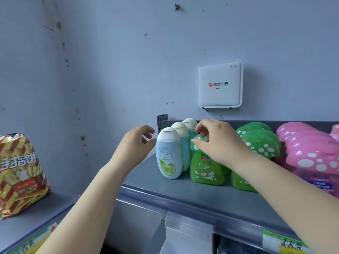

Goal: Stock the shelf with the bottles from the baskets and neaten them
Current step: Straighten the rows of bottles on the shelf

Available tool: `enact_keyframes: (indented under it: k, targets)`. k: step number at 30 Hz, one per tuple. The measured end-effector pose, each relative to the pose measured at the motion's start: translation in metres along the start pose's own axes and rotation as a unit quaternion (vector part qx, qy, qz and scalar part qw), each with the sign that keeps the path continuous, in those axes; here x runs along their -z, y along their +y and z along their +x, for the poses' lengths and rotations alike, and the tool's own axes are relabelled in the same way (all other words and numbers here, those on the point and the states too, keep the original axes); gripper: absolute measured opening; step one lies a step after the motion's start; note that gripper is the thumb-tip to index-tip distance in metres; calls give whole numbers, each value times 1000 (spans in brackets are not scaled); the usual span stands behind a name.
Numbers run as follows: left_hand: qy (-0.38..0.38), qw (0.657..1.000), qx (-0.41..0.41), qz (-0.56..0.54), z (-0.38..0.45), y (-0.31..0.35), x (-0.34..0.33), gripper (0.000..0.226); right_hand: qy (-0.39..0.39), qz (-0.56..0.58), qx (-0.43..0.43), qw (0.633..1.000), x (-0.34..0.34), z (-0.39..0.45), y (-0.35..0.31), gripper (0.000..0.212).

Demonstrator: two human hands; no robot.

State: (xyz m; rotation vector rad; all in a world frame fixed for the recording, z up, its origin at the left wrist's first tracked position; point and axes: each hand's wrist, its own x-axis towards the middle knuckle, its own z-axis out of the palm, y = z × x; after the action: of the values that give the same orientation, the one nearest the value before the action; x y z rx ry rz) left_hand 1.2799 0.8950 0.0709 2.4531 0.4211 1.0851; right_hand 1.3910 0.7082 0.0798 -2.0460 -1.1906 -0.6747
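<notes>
Head view: a grey metal shelf (183,197) is seen running from the centre to the right edge of the frame, against a pale blue wall. At the shelf's left end, a row of three pale blue bottles with white caps (168,154) is lined up front to back, upright. Just right of them, green mushroom-capped bottles (206,171) are stood in rows, and pink mushroom-capped bottles (311,156) are ranged at the far right. The left hand (134,145) is held just left of the front blue bottle, its fingers loosely curled and spread, nothing gripped; whether a fingertip touches the bottle cannot be told. The right hand (218,142) is placed over the front green bottle's cap, fingers bent downward onto it; a firm grasp cannot be confirmed. A white router (219,85) is mounted on the wall above the shelf. A red and yellow snack bag (20,173) is noted on a lower surface at the left edge.
</notes>
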Motion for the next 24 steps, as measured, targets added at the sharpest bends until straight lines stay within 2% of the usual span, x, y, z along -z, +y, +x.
enact_keyframes:
  k: [5,10,13,18,24]
  targets:
    - [-25,1000,6,-14,52,-16,4,11,-37,-10,-25,999,-7,38,10,19]
    - [-134,990,-8,32,102,-42,0,7,-82,-38,-61,994,-17,67,17,26]
    - [-201,979,-25,11,125,-52,-6,10,-112,-62,-86,988,-26,79,20,28]
    - [-317,944,-89,8,152,-57,-26,20,-142,-124,-118,975,-38,99,19,32]
    - [-352,921,-165,-29,163,-66,-50,18,-196,-189,-158,949,-53,110,16,38]
